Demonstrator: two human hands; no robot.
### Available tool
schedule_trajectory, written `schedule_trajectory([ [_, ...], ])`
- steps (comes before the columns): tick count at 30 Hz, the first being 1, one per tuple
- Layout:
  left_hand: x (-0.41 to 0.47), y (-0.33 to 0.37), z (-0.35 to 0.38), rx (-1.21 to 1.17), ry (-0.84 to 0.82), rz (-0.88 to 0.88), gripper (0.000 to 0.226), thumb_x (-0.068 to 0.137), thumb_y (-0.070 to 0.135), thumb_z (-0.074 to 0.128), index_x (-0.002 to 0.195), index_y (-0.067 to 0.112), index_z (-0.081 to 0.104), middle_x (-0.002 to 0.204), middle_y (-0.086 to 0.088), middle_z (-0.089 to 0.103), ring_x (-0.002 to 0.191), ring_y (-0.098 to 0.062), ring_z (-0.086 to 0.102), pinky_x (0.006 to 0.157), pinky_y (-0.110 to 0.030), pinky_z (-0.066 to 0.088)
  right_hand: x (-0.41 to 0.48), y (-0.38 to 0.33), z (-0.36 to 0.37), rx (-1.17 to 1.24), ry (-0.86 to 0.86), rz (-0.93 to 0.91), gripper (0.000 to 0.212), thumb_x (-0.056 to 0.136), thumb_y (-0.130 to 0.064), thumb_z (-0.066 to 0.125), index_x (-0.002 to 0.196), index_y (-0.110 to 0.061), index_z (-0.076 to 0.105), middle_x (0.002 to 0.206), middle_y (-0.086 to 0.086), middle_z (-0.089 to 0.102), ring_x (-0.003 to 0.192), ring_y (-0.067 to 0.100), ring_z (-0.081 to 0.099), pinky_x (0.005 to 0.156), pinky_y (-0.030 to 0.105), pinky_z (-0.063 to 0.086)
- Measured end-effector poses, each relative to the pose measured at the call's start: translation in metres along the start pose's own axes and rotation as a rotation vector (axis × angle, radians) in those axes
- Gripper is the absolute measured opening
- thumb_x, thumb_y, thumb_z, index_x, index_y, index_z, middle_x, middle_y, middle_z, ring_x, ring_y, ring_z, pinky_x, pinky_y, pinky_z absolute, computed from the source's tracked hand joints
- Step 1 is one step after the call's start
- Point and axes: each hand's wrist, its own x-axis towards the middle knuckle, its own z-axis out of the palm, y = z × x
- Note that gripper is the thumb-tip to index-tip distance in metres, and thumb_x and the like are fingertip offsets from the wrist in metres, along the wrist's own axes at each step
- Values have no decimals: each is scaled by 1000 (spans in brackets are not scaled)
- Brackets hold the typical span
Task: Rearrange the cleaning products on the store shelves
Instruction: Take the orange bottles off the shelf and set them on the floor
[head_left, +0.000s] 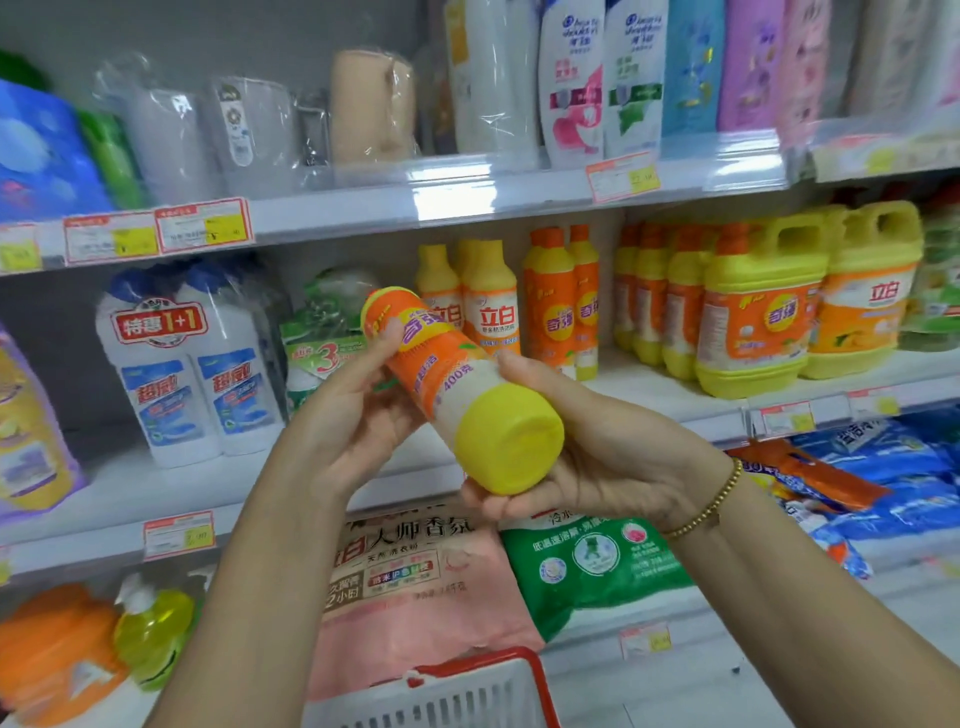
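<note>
Orange-labelled yellow bottle (447, 364), contents hidden, between left hand (358, 410) and right hand (613, 457)

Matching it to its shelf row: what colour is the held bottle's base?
Yellow. The base of the bottle shows best in the head view.

Both forearms raised, converging mid-frame. Left grip (358, 415): thumb on top, fingers curled round the bottle (447, 364) at its middle. Right grip (618, 457): palm cupping the base end, thumb over it.
</note>
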Motion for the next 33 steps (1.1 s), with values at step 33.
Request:
schedule_trajectory([
  [33,4,-356,70,1160,-344,-69,12,83,4,62,81,12,72,65,16,60,63,4,56,62,-9,43,-152,231,-256,-987,1215,268,46,66,-25,82,99,-12,52,91,7,62,84,27,57,64,28,37],
])
